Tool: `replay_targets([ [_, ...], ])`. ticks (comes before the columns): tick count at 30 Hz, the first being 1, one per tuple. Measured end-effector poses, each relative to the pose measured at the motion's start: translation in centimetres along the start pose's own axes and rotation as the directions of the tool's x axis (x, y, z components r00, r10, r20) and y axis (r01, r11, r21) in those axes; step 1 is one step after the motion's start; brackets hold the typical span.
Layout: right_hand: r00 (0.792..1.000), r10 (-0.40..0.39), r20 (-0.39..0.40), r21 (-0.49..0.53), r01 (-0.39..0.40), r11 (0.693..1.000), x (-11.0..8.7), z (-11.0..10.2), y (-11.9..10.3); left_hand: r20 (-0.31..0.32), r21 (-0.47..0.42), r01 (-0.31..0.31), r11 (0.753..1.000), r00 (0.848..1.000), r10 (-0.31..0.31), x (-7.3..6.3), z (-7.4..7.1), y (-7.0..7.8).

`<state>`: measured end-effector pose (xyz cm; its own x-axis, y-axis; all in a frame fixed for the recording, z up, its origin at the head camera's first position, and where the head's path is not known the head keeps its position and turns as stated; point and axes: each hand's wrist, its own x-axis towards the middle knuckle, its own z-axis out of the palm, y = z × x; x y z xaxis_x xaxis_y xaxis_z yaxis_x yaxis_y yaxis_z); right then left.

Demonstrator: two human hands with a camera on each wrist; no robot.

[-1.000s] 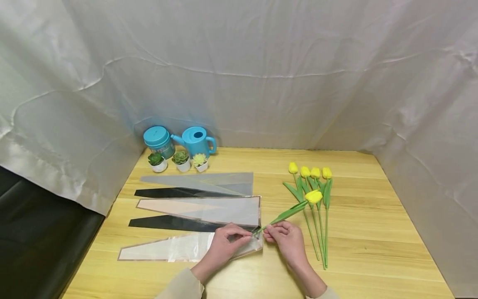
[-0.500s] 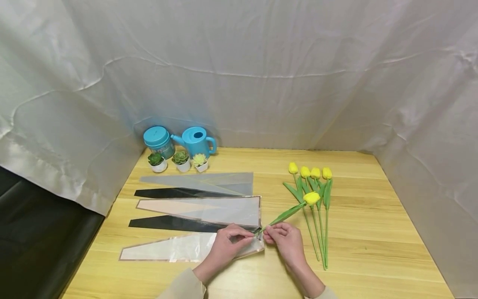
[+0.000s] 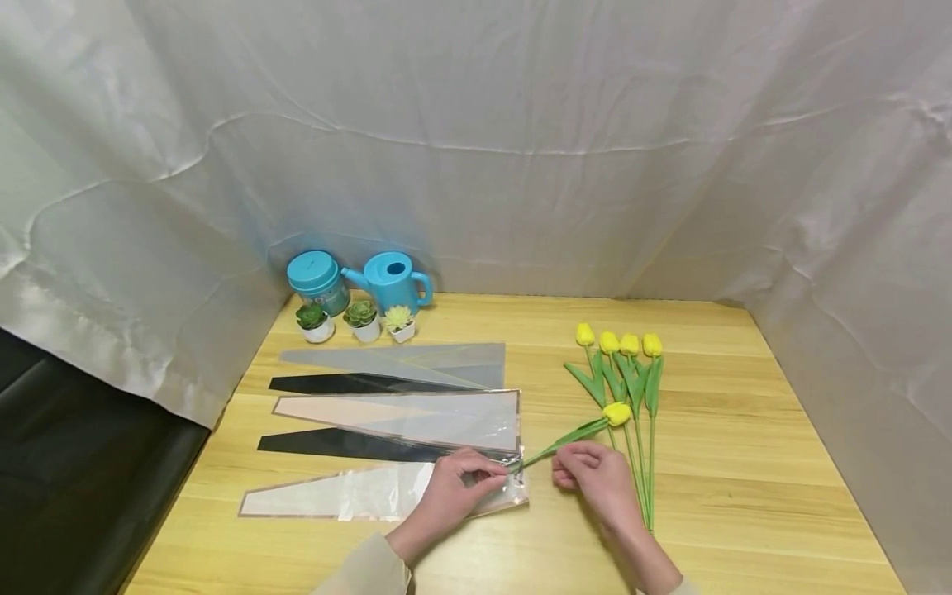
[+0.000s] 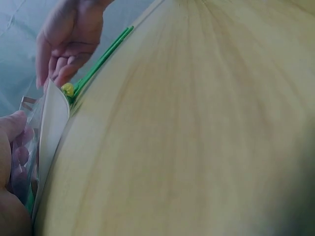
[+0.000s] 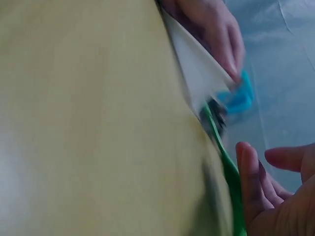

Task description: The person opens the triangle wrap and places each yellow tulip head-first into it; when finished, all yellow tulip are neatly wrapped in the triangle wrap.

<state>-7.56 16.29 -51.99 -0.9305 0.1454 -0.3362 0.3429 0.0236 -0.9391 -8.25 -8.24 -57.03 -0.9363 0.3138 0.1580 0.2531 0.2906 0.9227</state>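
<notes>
My left hand (image 3: 455,489) pinches the open right end of a clear, copper-edged flower sleeve (image 3: 364,493) at the front of the table. In the left wrist view its fingers grip the transparent film (image 4: 34,130). A yellow tulip (image 3: 616,414) slants up and right from there, its stem end at the sleeve's mouth beneath the left fingertips. Just below the tulip's leaf, my right hand (image 3: 598,481) holds nothing. The right wrist view shows its thumb (image 5: 288,157) and fingers apart, beside the green leaf (image 5: 232,179).
Several yellow tulips (image 3: 629,345) lie to the right, under the slanting bloom. Behind the worked sleeve lie more sleeves, black (image 3: 327,443), pink-edged (image 3: 461,417) and grey (image 3: 476,359). A blue watering can (image 3: 390,285), blue tub (image 3: 316,277) and potted succulents (image 3: 363,321) stand back left.
My right hand has let go of the tulip and moved right. The tulip's bloom has dropped lower and slightly left. My left hand has stayed nearly in place at the sleeve.
</notes>
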Motion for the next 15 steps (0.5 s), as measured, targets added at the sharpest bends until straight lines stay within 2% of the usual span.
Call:
replay_targets([
  [3,0.998,-0.067,-0.003,-0.095,0.066,0.993,1.0,-2.7,-1.3,0.003,-0.001,0.009,1.000,1.000,-0.009,0.0,0.0,0.0],
  [5,0.989,-0.150,0.002,-0.214,0.147,0.966,2.0,-4.6,-2.2,0.003,-0.006,0.009,1.000,1.000,-0.009,0.0,0.0,0.0],
  [7,0.970,-0.242,0.028,-0.322,0.238,0.917,3.1,-6.4,-3.0,-0.001,-0.006,0.008,1.000,1.000,-0.008,0.0,0.0,0.0],
  [10,0.935,-0.339,0.106,-0.470,0.348,0.811,5.2,-8.6,-3.5,-0.006,-0.003,0.001,1.000,1.000,-0.001,0.0,0.0,0.0],
  [12,0.913,-0.368,0.176,-0.514,0.404,0.757,6.4,-9.5,-3.4,-0.007,0.003,-0.007,1.000,1.000,0.007,0.0,0.0,0.0],
  [15,0.886,-0.376,0.271,-0.551,0.463,0.694,7.6,-10.1,-2.9,-0.008,-0.006,-0.015,1.000,1.000,0.015,0.0,0.1,-0.2],
])
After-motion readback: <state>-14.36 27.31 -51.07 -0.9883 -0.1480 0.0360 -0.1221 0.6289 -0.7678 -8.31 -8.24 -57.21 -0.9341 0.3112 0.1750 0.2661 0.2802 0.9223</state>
